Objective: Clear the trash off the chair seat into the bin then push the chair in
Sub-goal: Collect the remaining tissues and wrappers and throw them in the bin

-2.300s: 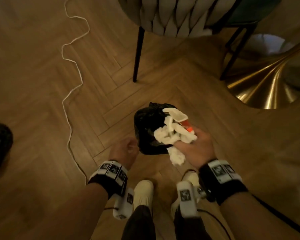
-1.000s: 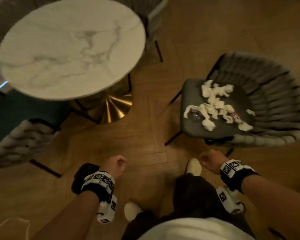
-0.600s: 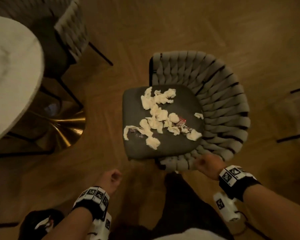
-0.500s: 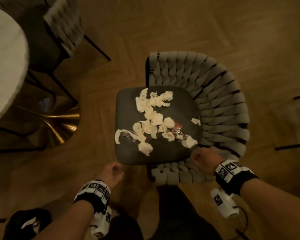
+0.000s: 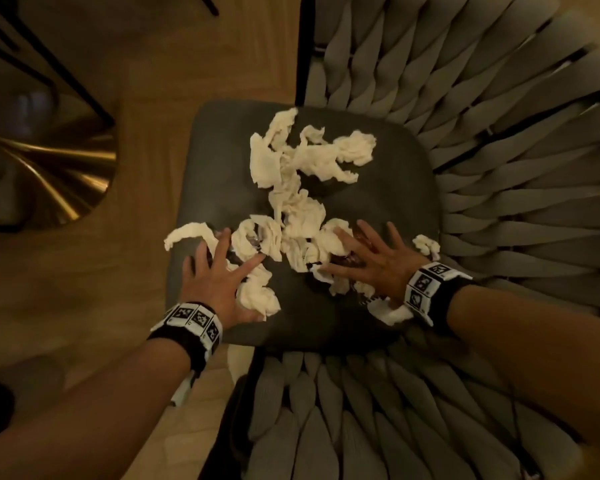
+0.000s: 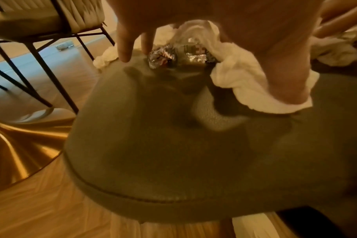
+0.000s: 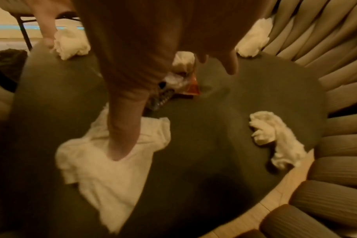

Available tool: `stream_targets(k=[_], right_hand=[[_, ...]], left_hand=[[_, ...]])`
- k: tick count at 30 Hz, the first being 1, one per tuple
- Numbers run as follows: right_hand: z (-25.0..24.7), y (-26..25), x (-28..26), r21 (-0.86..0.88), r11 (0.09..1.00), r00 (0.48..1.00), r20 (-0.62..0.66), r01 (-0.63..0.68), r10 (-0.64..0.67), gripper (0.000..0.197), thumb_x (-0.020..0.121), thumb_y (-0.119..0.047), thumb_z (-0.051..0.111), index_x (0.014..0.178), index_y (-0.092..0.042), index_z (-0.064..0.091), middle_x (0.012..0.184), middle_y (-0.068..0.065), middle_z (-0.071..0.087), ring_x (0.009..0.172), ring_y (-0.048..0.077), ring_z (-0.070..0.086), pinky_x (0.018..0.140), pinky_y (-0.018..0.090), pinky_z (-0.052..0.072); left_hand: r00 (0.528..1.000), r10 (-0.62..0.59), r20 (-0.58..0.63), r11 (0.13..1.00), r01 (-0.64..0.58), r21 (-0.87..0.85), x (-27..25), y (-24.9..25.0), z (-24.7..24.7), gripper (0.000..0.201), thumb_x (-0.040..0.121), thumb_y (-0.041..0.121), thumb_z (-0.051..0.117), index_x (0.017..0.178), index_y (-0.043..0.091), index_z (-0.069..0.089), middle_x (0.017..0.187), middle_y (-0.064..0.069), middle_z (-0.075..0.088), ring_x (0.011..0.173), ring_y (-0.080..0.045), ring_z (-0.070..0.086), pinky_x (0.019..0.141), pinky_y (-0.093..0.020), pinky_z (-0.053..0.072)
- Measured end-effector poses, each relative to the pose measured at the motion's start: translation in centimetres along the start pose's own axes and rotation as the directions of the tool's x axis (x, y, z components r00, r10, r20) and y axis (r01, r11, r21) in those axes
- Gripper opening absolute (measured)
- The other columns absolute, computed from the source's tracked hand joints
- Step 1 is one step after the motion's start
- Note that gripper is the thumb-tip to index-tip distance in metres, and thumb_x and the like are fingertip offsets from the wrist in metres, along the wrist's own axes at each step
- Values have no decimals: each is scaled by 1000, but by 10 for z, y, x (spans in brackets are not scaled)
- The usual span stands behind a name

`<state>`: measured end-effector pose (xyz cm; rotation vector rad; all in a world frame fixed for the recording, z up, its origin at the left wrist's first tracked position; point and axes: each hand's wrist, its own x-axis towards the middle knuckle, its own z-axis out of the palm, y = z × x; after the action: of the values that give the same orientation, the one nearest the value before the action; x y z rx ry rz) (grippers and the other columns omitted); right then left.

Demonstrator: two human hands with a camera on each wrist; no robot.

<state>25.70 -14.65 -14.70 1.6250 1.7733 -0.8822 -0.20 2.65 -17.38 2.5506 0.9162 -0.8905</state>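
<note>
Raking with both spread hands, left hand (image 5: 219, 282) and right hand (image 5: 371, 261), could push tissues (image 5: 302, 188) off the seat's (image 5: 378, 199) front edge.

Place: a dining room in a home.
Clues: soft woven chair (image 5: 499, 202), gold table foot (image 5: 49, 174), wooden floor (image 5: 84, 289).

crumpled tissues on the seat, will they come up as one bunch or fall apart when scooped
The crumpled tissues lie as many separate limp wads, so they will probably scatter unless squeezed together. They look thin and light, so pushing should slide them easily over the chair seat. The lone wad by the backrest likely needs its own grab.
</note>
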Motion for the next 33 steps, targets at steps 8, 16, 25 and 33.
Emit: stream_targets(k=[8, 16, 25, 33], right_hand=[[-13, 7, 34, 36, 996, 993, -86, 80, -77, 76, 79, -24, 70, 138, -41, 26, 155, 15, -4, 131, 38, 22, 98, 49, 43], [-25, 7, 43, 236, 970, 980, -197, 63, -16, 48, 84, -24, 65, 128, -28, 47, 143, 7, 26, 112, 31, 43, 88, 43, 50], [-25, 26, -8, 519, 855, 933, -299, -16, 199, 37, 66, -27, 81, 99, -26, 65, 125, 12, 50, 94, 35, 58, 81, 41, 54], [9, 50, -21, 848, 342, 608, -30, -404, 793, 29, 82, -27, 64, 105, -9, 62, 120, 20, 53, 108, 39, 52, 92, 41, 45]], left_hand=[[995, 16, -99, 999, -19, -35, 23, 0, -12, 80, 58, 62, 67, 129, 52, 32, 151, -6, 15, 133, -41, 13, 109, -58, 22], [987, 86, -139, 982, -108, -156, 44, -2, -23, 45, 79, 30, 66, 122, 26, 52, 138, -11, 41, 123, -33, 34, 101, -44, 38], [937, 157, -313, 923, -252, -290, -14, 5, -80, 45, 68, 28, 75, 107, 26, 55, 103, -9, 55, 92, -27, 51, 69, -37, 48], [970, 40, -240, 974, -92, -209, 109, 43, -139, 56, 78, 34, 64, 129, 39, 41, 141, -3, 33, 129, -32, 31, 105, -52, 36]])
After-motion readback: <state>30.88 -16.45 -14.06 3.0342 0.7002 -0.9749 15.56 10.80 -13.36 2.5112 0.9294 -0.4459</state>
